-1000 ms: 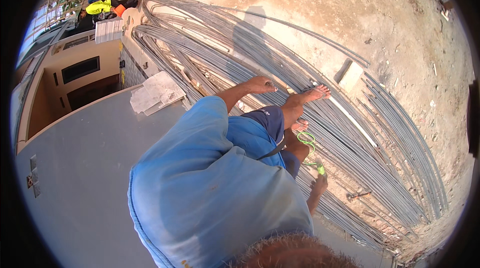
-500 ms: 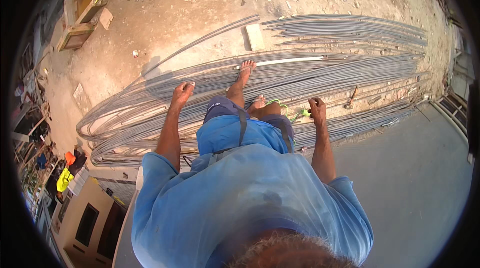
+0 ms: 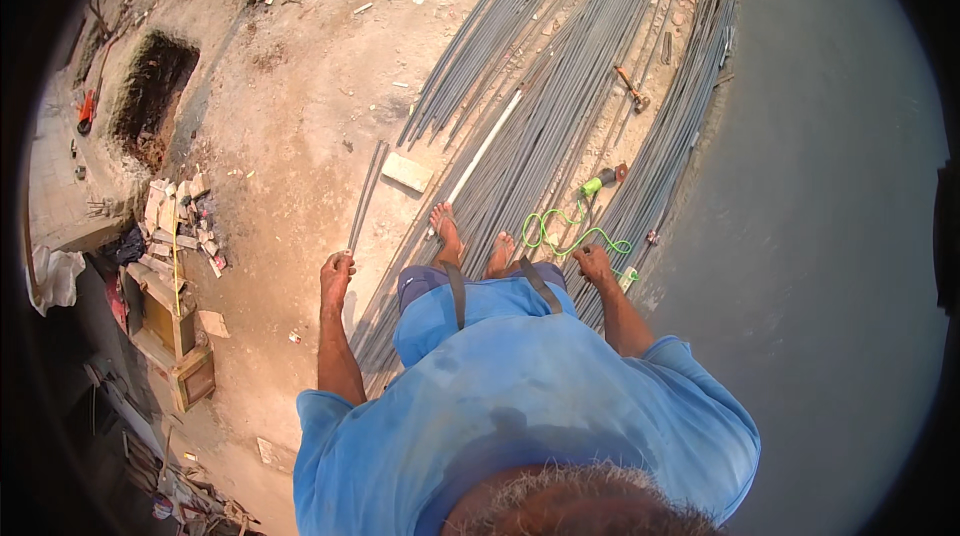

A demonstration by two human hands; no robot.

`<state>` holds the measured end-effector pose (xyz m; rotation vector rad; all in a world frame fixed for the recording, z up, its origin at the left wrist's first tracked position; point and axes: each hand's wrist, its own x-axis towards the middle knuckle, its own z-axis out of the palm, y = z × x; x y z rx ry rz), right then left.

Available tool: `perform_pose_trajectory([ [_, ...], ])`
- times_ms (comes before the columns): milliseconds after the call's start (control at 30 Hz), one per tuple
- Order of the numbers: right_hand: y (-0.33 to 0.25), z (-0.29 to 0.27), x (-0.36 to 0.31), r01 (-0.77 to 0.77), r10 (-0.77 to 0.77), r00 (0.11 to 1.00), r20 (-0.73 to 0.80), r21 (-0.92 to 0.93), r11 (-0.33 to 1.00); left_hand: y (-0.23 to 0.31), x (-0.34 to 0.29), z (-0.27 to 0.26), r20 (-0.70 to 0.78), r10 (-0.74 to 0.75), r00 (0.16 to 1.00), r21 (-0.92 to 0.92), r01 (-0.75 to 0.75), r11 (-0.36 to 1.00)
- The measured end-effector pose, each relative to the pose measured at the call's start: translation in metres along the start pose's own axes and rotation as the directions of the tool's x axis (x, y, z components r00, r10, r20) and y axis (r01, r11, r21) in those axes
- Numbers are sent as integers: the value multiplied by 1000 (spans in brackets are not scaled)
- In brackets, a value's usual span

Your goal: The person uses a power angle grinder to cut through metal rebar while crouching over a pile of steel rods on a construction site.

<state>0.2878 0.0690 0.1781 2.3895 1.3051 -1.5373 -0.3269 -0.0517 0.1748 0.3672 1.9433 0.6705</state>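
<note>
My left hand [image 3: 337, 278] hangs over bare ground, fingers closed, beside the ends of two steel bars [image 3: 369, 191]. A small pale spot shows at its fingertips; I cannot make out what it is. My right hand [image 3: 593, 264] is curled closed above the steel bars, next to a bright green cord [image 3: 541, 232]. Whether it touches the cord is unclear. A green and black power tool [image 3: 598, 182], resembling an angle grinder, lies on the bars just beyond that hand. Farther out lies a hammer [image 3: 632, 91] with a brownish handle.
My sandalled feet [image 3: 448, 232] are among long bundles of rebar [image 3: 560, 106]. A white pipe [image 3: 485, 146] lies along them, near a pale block [image 3: 407, 172]. Smooth grey concrete [image 3: 800, 186] spreads to the right. A wooden frame [image 3: 165, 326] and a dug pit [image 3: 155, 86] are at left.
My view and body have turned left, so the rebar now runs away from me. The power tool and its cord show more fully. Both hands stay closed.
</note>
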Motion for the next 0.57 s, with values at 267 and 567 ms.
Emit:
perform_pose_trajectory([
  [267, 53, -27, -20, -30, 44, 996, -75, 179, 983, 55, -34, 51, 45, 123, 991, 64, -126, 990],
  [567, 145, -39, 62, -59, 31, 993, 114, 247, 967, -53, -172, 68, -6, -79, 997, 112, 79, 991],
])
